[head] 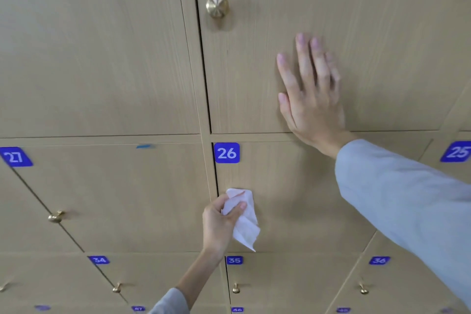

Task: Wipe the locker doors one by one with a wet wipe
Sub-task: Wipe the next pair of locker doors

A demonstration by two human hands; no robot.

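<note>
The wet wipe (244, 219) hangs crumpled against the left edge of locker door 26 (293, 199), pinched in the left hand (219, 224). The right hand (309, 94), fingers straight, presses flat on the door above (369, 20), right of its brass knob (217, 5).

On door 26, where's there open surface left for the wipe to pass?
Door 26 is bare right of the wipe, from the number plate across to the sleeve. Its left edge is crowded: the left hand grips the wipe there. The right hand rests on the door above.
</note>
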